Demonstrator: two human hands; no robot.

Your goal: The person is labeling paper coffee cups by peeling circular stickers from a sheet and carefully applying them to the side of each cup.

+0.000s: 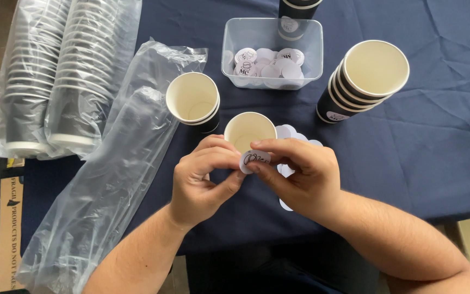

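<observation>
Two hands on one round white sticker (254, 160), pinched between them at chest centre over the counter (436, 136). Left hand (205, 177) grips its left edge, fingers curled tight; right hand (300, 174) pinches the right edge, thumb under. Both grips narrow, closed on the sticker. Sticker face tilts up toward the person. Single open cup (249, 130) sits just beyond it, touching distance, mouth up. More loose stickers (295, 136) lie under the right hand. Sticker tub (272, 51) further back.

Sticker tub (272, 32) behind 1 cup (249, 129); cup stack (363, 80) right, sleeves (55, 76) left.
</observation>
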